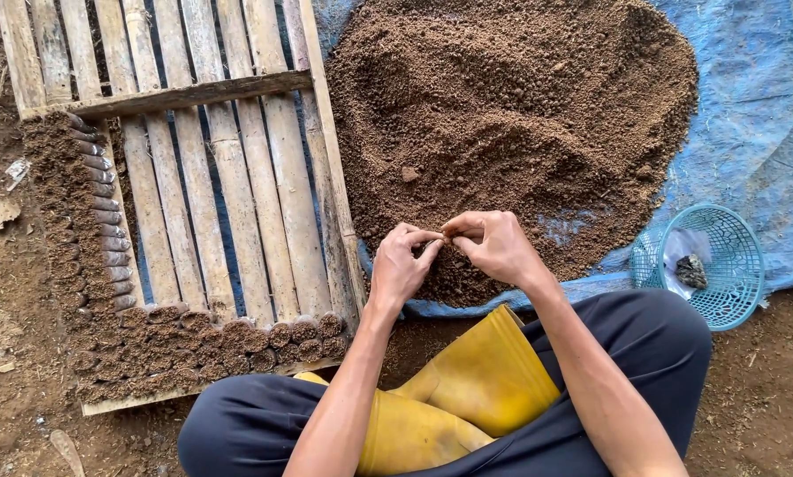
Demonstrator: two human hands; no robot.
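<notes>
- At the centre of the head view, your left hand (402,265) and right hand (495,246) meet fingertip to fingertip over the near edge of the soil heap (511,124); both are pinched on one small thing between them, too hidden to name for sure, likely a little soil-filled tube.
- From your hands, the heap spreads toward 12 o'clock on a blue sheet (750,115). The bamboo tray (202,185) lies at 9 to 10 o'clock, with filled tubes (237,340) packed along its near and left edges.
- A risk, in my judgement: the grip is only a fingertip pinch, so squeezing too hard could split the piece and spill soil, and slackening could drop it into the heap.
- Your yellow boots (467,389) sit near the tray's near row at 6 o'clock; shifting your legs could knock the tubes over.
- Counts: two hands, one heap, one sheet, one tray, two boots, one blue basket (710,265) at 3 o'clock. The tubes run to several dozen, too crowded to count exactly.
</notes>
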